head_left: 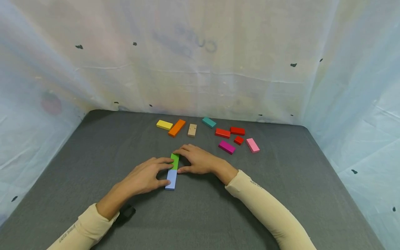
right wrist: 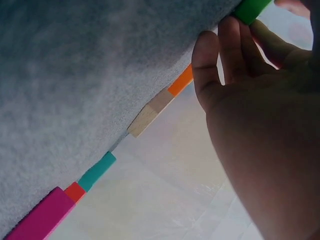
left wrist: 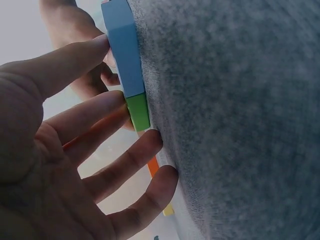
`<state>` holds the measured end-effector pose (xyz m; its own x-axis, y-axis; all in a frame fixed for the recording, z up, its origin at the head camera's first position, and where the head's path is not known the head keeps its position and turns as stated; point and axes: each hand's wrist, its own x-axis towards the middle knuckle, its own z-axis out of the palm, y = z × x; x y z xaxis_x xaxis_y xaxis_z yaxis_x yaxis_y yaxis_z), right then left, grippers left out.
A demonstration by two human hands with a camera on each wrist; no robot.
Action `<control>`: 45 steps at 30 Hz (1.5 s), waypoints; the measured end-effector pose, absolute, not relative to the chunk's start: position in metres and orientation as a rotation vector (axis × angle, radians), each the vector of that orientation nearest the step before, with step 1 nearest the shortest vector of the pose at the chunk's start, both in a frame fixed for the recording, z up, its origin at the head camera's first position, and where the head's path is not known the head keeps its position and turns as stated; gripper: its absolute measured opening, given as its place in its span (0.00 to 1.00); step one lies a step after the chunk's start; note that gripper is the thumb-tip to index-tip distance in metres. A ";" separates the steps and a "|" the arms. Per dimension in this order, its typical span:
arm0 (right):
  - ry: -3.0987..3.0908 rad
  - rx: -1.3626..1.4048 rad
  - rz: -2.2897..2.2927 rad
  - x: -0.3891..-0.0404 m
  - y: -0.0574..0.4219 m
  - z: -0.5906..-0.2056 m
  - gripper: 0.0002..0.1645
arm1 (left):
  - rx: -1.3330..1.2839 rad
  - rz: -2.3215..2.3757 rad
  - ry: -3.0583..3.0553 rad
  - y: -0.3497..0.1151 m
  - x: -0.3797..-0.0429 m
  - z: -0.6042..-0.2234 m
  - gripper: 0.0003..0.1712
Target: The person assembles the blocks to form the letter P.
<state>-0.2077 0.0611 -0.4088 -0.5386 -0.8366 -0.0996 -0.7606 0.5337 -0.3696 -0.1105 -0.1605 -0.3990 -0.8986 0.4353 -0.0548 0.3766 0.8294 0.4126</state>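
A light blue block (head_left: 171,180) and a green block (head_left: 175,161) lie end to end in one line on the grey cloth, the green one farther away. My left hand (head_left: 142,177) is at their left side, its thumb by the blue block and fingertips on the green block, as the left wrist view also shows. From the right, my right hand (head_left: 200,160) reaches its fingers to the green block's far end, with the thumb beside the joint between the blocks. Both hands have their fingers spread and slightly bent, touching the blocks rather than wrapped round them.
Farther back lie a yellow block (head_left: 164,125), an orange block (head_left: 177,128), a tan block (head_left: 192,130) and a teal block (head_left: 209,122). To the right are several red blocks (head_left: 223,133), a magenta block (head_left: 226,147) and a pink block (head_left: 252,145). Pale sheets (head_left: 200,86) surround the table.
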 end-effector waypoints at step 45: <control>2.638 -1.166 -0.569 -0.271 0.094 -0.399 0.34 | 0.587 0.591 2.884 -0.158 -0.107 -0.400 0.36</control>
<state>-0.2708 0.0940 -0.3989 -0.6684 -0.7433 -0.0276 -0.6657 0.6144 -0.4235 -0.1071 -0.1580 -0.4002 -0.9143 0.4010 -0.0570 0.3463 0.8468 0.4037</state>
